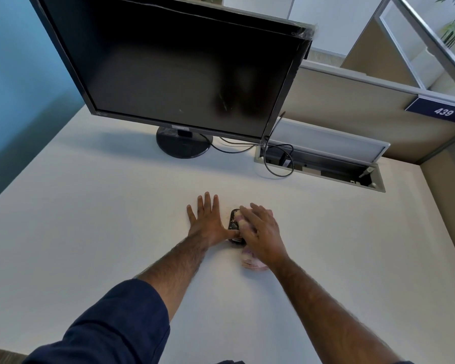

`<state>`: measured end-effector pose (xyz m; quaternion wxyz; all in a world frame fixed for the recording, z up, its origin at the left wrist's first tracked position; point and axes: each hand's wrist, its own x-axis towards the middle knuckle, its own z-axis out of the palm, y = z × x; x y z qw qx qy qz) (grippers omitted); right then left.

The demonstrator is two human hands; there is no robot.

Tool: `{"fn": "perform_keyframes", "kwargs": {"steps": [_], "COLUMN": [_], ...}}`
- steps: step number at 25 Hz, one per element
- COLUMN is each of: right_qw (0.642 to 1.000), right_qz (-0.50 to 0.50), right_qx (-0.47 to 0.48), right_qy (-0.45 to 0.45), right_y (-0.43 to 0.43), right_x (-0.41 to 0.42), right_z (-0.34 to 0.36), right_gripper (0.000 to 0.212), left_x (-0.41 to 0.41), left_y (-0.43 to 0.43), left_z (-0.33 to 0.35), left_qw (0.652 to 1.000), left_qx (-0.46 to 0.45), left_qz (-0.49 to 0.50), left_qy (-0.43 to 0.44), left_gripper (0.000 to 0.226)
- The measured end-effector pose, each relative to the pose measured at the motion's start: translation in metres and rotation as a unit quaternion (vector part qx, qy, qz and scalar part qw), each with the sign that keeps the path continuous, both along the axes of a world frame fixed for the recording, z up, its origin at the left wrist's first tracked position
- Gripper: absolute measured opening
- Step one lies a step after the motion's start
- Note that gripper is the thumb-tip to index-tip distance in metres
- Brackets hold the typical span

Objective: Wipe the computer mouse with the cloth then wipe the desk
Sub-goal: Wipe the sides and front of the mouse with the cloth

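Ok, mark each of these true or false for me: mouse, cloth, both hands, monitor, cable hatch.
1. The right hand presses the pale pink cloth onto the small black computer mouse. True.
2. The left hand holds the cloth. False: it lies flat on the white desk, thumb against the mouse.
3. The large black monitor is showing a picture. False: its screen is dark.
4. The grey cable hatch stands open. True.

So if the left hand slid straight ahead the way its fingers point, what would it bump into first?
Probably the monitor's round base. The left hand lies flat on the desk, fingers pointing away from the person, with only bare desk between. The line may pass just right of the base and meet the cables instead.
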<state>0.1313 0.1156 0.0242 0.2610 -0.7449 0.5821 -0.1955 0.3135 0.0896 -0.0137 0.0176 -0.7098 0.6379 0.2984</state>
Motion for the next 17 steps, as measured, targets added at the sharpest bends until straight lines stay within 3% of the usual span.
{"fn": "perform_keyframes", "kwargs": {"steps": [3,6,13,17], "right_qw": [0.995,0.995,0.968,0.964], "right_qz": [0.034,0.062,0.186,0.194], "right_qx": [0.061,0.061,-0.080,-0.065], "right_qy": [0.075,0.049,0.145,0.169], "right_y": [-0.004,-0.008,0.008,0.000], "right_x": [-0.004,-0.005,-0.004,-0.001], "right_z": [-0.008,-0.006,-0.006,0.003], "right_gripper": [0.052,0.054,0.046,0.041], "left_x": [0.000,0.000,0.000,-0.001], "left_y": [-0.001,-0.001,-0.005,-0.005], "left_z": [0.000,-0.001,-0.002,-0.001], "left_qw": [1.000,1.000,0.999,0.999], "left_qx": [0.011,0.020,0.038,0.036], "left_qz": [0.009,0.010,0.017,0.020], "left_qy": [0.004,0.001,-0.010,-0.009], "left_gripper": [0.141,0.145,0.137,0.137]}}
